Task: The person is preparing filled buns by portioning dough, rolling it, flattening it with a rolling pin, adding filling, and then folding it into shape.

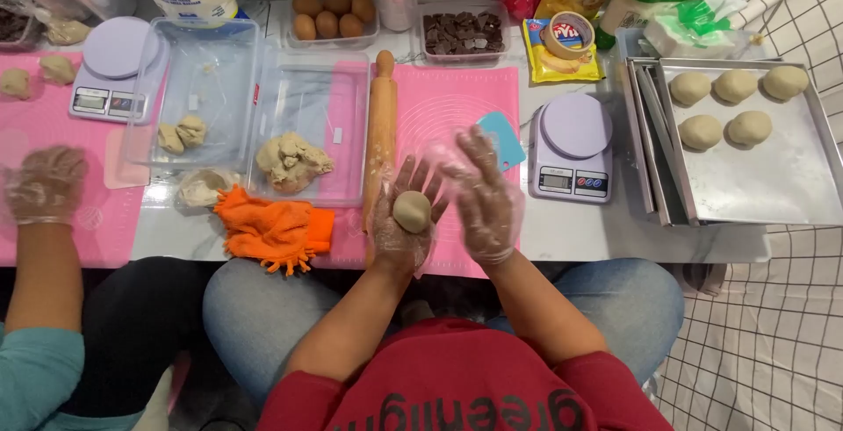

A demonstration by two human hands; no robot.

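- The dough ball (412,211) lies in the cupped, gloved left hand (402,220) above the pink mat (457,97); that grip is open beneath it.
- The right hand (483,198), fingers spread, hovers beside it, holding nothing.
- The dough looks soft, light and easily dented, so it is best cradled from below, not pinched.

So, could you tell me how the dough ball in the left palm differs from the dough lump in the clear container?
The dough ball is smooth and round; the dough lump is ragged and irregular. The ball is smaller than the lump. The ball lies in the gloved left hand, the lump on the floor of the clear container. Both are the same pale tan.
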